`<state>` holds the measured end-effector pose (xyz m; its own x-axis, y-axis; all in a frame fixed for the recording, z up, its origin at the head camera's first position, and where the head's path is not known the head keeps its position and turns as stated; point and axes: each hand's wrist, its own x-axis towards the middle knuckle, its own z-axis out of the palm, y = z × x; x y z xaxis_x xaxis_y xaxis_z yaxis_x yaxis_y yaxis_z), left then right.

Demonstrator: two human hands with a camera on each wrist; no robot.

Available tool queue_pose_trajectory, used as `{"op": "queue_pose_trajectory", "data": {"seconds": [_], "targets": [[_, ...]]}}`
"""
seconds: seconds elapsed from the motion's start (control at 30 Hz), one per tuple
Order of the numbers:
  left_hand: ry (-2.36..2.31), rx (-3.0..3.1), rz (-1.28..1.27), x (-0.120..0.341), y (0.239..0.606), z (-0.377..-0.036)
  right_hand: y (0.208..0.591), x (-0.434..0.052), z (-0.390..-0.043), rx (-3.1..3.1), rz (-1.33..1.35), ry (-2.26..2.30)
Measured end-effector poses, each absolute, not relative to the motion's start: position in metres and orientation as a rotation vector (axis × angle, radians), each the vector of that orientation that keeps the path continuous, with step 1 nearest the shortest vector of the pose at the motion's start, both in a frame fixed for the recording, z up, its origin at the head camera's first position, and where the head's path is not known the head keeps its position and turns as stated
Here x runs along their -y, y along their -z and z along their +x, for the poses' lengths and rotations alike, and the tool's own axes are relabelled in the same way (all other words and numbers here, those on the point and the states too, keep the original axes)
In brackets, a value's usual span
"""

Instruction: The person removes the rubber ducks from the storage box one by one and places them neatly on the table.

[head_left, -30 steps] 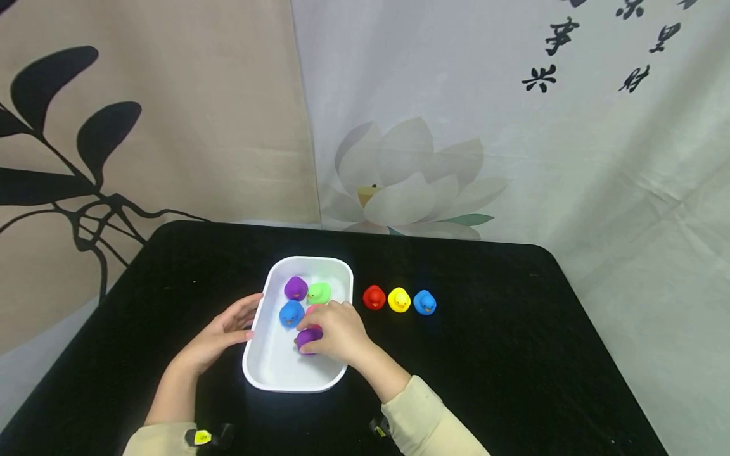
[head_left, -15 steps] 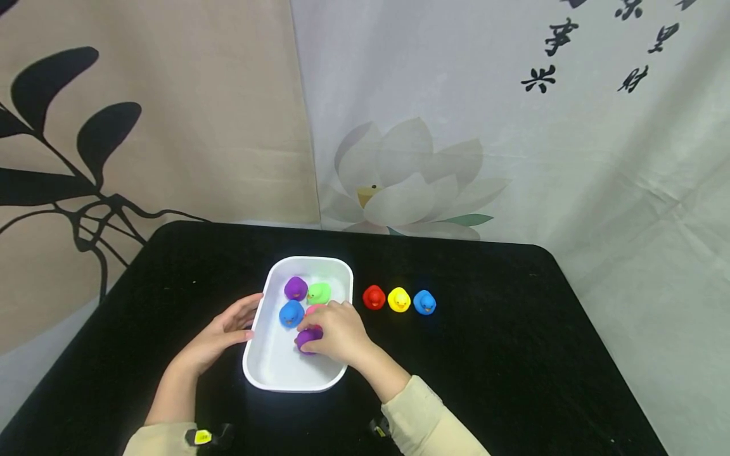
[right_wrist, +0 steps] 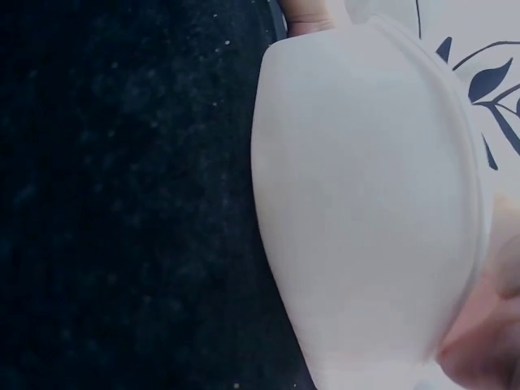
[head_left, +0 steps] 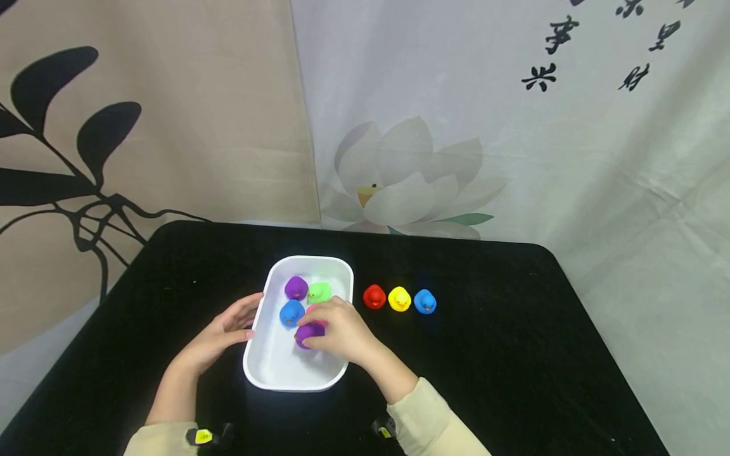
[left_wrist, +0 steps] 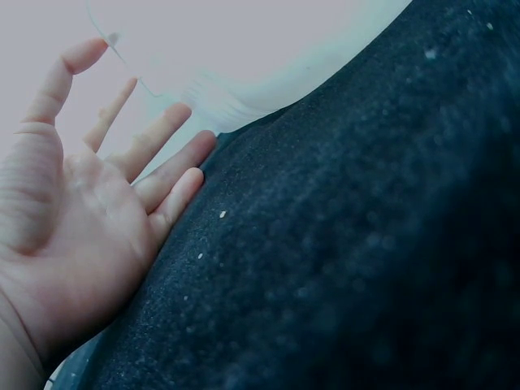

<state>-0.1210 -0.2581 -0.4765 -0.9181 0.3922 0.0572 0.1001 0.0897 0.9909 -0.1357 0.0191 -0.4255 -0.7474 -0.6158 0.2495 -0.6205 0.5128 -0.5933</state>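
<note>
White tray (head_left: 274,373) on black table (head_left: 513,354): holds purple duck (head_left: 296,287), green duck (head_left: 319,291), blue duck (head_left: 291,312), part-hidden pink duck (head_left: 312,309). Right hand (head_left: 338,330), fingers curled, grips second purple duck (head_left: 308,334) inside tray. Left hand (head_left: 219,335), fingers straight, rests against tray's left wall. Beside tray, right: red duck (head_left: 374,297), yellow duck (head_left: 399,299), blue duck (head_left: 424,301)

White tray (head_left: 272,373) on black table (head_left: 513,354) — red (head_left: 374,297), yellow (head_left: 399,299), blue ducks (head_left: 424,302).
</note>
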Motion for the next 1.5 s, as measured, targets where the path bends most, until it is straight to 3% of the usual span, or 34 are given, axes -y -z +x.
{"op": "queue_pose_trajectory", "data": {"seconds": [0.47, 1.5], "targets": [[-1.908, -2.159, 0.463, 0.256, 0.477, -0.121, 0.407, -0.034, -0.129, 2.626, 1.056, -1.379], [-1.900, -2.163, 0.533, 0.259, 0.481, -0.124, 0.375, -0.094, -0.134, 2.500, 0.999, -1.426]]}}
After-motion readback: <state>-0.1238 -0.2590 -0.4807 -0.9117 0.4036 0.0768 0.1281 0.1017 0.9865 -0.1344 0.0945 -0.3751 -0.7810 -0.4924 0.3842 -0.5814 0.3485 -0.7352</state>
